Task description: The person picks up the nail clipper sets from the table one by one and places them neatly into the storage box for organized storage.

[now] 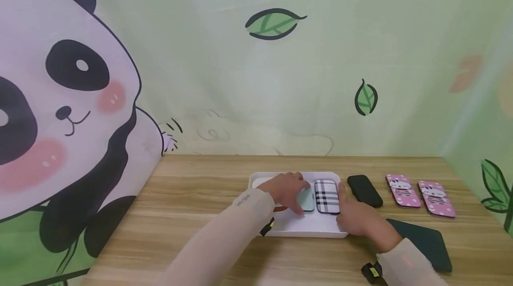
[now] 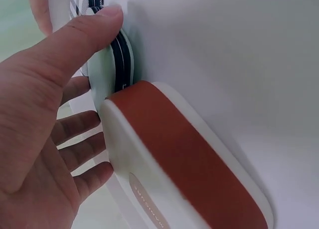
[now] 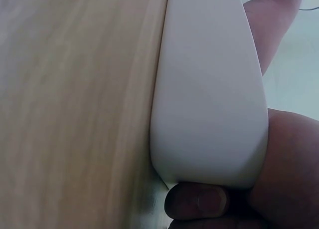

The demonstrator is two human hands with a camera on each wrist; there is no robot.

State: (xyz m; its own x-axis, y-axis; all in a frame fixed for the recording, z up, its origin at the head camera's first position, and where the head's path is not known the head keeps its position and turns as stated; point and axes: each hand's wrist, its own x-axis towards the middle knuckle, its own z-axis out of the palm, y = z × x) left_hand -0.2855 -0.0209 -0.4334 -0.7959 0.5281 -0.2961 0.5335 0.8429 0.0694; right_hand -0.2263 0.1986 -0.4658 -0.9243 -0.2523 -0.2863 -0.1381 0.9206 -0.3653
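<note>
A white tray (image 1: 296, 228) on the table holds a row of small cases. My left hand (image 1: 285, 192) spans a mint green zip case (image 1: 307, 201), its thumb at the near edge and fingers at the far side. In the left wrist view, a white manicure case (image 2: 149, 174) with a red-brown band leans beside the mint green one, close to my other fingertips. A black-and-white plaid case (image 1: 326, 197) stands at the tray's right end. My right hand (image 1: 358, 217) grips the tray's right side, with fingertips (image 3: 199, 201) curled against its outer wall.
Right of the tray lie a black case (image 1: 364, 190) and two pink cartoon cases, one nearer (image 1: 403, 191) and one farther right (image 1: 437, 199). A dark green flat item (image 1: 426, 243) lies under the right forearm. A panda-print cloth (image 1: 224, 76) hangs behind the table.
</note>
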